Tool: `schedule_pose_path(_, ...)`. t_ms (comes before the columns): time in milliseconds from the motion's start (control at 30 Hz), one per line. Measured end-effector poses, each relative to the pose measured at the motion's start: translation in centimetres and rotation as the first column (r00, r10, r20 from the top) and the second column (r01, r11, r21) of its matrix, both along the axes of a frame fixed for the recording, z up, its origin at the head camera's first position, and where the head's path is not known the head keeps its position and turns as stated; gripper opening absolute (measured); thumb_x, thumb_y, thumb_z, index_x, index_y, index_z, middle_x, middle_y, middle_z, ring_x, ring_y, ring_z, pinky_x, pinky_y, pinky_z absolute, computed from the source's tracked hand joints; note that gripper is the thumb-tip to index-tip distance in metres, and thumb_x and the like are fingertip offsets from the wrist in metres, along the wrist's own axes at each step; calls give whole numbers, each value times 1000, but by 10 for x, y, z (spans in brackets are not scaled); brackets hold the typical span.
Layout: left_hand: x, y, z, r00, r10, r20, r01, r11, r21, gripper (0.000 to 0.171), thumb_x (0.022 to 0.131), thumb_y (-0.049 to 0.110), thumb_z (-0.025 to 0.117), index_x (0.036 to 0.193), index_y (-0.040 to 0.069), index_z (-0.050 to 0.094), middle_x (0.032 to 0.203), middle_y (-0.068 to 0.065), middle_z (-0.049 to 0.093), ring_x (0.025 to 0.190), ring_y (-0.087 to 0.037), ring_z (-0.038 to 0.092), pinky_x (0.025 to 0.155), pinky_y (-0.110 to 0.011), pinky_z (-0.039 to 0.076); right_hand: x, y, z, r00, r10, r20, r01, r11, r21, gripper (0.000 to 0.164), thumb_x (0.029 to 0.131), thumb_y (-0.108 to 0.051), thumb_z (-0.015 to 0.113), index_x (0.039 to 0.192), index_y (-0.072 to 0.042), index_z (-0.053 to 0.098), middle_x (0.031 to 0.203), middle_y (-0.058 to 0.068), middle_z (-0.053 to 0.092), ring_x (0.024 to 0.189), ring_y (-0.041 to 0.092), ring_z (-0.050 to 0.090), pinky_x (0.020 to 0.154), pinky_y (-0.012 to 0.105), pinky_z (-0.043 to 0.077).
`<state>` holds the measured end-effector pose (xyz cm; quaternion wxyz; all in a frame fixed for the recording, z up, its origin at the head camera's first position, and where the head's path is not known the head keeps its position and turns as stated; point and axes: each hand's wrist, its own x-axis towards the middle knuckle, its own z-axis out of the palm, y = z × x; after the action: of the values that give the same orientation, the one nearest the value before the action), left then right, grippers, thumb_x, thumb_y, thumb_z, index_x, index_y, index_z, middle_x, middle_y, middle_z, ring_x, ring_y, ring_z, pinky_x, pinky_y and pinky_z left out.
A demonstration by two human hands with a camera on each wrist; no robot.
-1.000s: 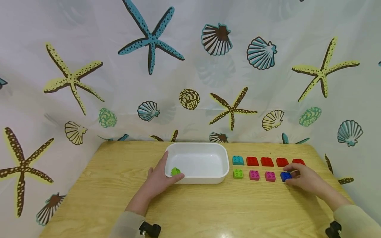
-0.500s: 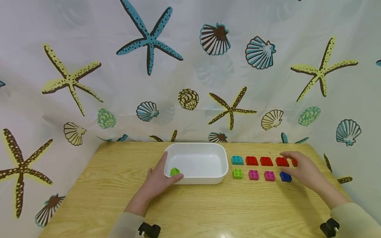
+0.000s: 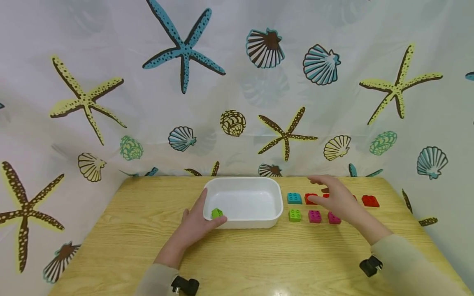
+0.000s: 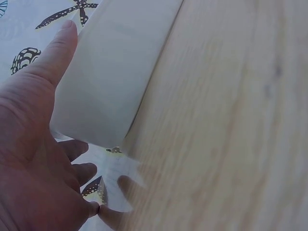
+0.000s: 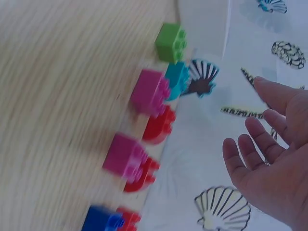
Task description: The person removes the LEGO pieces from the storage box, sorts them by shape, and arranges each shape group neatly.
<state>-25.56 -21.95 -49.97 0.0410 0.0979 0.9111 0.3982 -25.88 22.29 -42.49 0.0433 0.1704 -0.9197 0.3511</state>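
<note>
My left hand (image 3: 194, 226) rests against the left end of a white tray (image 3: 244, 224), thumb at the front rim and fingers along its side. The left wrist view shows that thumb straight on the tray wall, the other fingers apart beyond its corner. A light green toy brick (image 3: 217, 213) lies inside, near the thumb. My right hand (image 3: 338, 200) hovers over the brick rows with fingers spread and nothing between them. It partly covers the red bricks; a magenta brick (image 3: 334, 218) shows below it. The blue brick (image 5: 98, 220), hidden in the head view, appears in the right wrist view.
Right of the tray stand a teal brick (image 3: 294, 198) and a green brick (image 3: 295, 215), with another magenta brick (image 3: 314, 216) beside. A red brick (image 3: 370, 201) ends the back row. A patterned curtain (image 3: 207, 160) borders the wooden table (image 3: 259, 255).
My right hand has left the blue brick, risen, and travelled left over the rows with nothing in it. The blue brick stays on the table. My left hand has stayed at the tray.
</note>
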Motion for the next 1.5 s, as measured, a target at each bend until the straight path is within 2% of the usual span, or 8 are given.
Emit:
schedule_pose_path(167,-1,-2,0,1000,0,-2,0,1000,4,124,98,55,82,176,3,1,181,-25,15,165,-48,23,125,-78,-7,-7,-32,2,997,76,0,-76,995,-57,60,102,-11,82,156,-3,59,150,21,63,138,43,57,113,62,52)
schedule_pose_path(367,-4,-2,-4,1000,-7,-5,6,1000,-7,126,97,58,81,176,3,0,181,-26,16,165,-47,23,125,-79,-6,-15,-68,-1,986,164,-1,-163,981,-108,58,102,-12,82,154,-1,60,150,21,62,135,44,59,111,57,54)
schedule_pose_path(600,-4,-2,-3,1000,7,-8,-7,1000,-8,126,97,58,82,177,4,0,181,-25,16,165,-46,23,126,-78,-6,-26,-106,-1,971,237,15,-234,966,-113,57,100,-10,84,152,-1,63,146,21,65,133,42,61,112,54,54)
schedule_pose_path(833,-4,-1,-3,1000,16,-6,-16,1000,-23,125,97,57,82,177,4,1,181,-25,17,163,-48,27,126,-79,-5,-32,-136,-8,960,278,46,-271,956,-107,56,100,-13,85,152,-4,64,147,16,66,133,38,62,113,52,54)
schedule_pose_path(967,-6,-1,-5,1000,11,-9,-11,1000,-24,126,97,57,82,177,4,0,181,-23,17,164,-46,26,125,-79,-5,-37,-151,-14,947,319,42,-314,945,-97,53,100,-11,84,149,-3,66,147,14,68,129,36,64,110,52,56)
schedule_pose_path(1167,-4,-1,-4,1000,3,-12,-3,1000,-15,126,97,56,83,177,3,1,181,-23,19,163,-46,29,125,-80,-5,-47,-170,-26,926,369,86,-360,928,-98,51,99,-9,85,148,-5,69,147,12,69,128,34,67,111,51,55)
schedule_pose_path(1500,-3,-3,-2,1000,-9,-7,9,1000,-8,128,95,58,84,177,7,0,181,-21,21,159,-48,37,125,-79,-7,-51,-195,-38,870,463,170,-445,885,-136,53,100,-11,84,150,-5,67,144,12,70,129,32,64,115,51,51)
